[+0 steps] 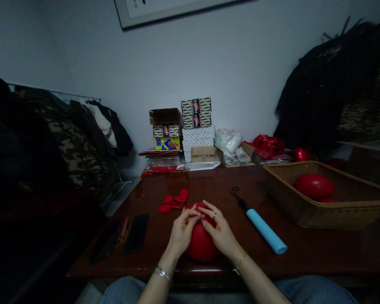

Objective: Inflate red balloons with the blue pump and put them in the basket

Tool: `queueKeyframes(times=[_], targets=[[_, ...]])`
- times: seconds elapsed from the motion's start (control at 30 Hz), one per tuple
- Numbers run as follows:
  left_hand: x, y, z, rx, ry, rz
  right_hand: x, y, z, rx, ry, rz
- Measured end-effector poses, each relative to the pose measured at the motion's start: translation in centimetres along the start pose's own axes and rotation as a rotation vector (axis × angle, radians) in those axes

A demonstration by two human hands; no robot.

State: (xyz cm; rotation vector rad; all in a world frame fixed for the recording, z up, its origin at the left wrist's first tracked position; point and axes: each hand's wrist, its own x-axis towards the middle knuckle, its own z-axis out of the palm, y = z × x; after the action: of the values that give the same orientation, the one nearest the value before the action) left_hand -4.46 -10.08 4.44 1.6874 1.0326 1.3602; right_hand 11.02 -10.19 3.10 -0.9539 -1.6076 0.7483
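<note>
Both hands' grip [201, 217] closed on red balloon [202, 242], near table edge [205, 270]

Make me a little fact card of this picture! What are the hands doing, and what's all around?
left hand: fingertips pinched at top of blown-up balloon
right hand: touching the same balloon, ring on one finger
ahead, to the left: flat red balloons
right side: blue pump
far right: basket, big red balloon inside
left side: two dark flat things, maybe phones
</note>
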Motion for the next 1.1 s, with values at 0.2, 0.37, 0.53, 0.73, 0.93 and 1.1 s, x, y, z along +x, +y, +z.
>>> queueKeyframes(times=[0.2,0.37,0.53,0.73,0.93,1.1], targets=[[0.3,0.6,-1.1,0.211,-0.145,0.067,2.2,-0.7,-1.8,0.149,-0.307,-0.011],[0.6,1.6,-1.5,0.260,-0.291,0.086,3.6,-1.0,-2.5,0.193,-0.421,-0.026],[0.5,2.6,-1.4,0.248,-0.350,0.065,3.8,-1.0,-3.0,0.246,-0.484,-0.045],[0.5,2.8,-1.2,0.166,-0.301,0.028,3.8,-1.1,-2.8,0.188,-0.370,-0.059],[0.6,2.8,-1.2,0.150,-0.272,0.048,3.3,-0.9,-3.3,0.145,-0.315,-0.073],[0.5,2.8,-1.3,0.105,-0.253,-0.024,3.1,-1.2,-4.1,0.132,-0.344,-0.078]])
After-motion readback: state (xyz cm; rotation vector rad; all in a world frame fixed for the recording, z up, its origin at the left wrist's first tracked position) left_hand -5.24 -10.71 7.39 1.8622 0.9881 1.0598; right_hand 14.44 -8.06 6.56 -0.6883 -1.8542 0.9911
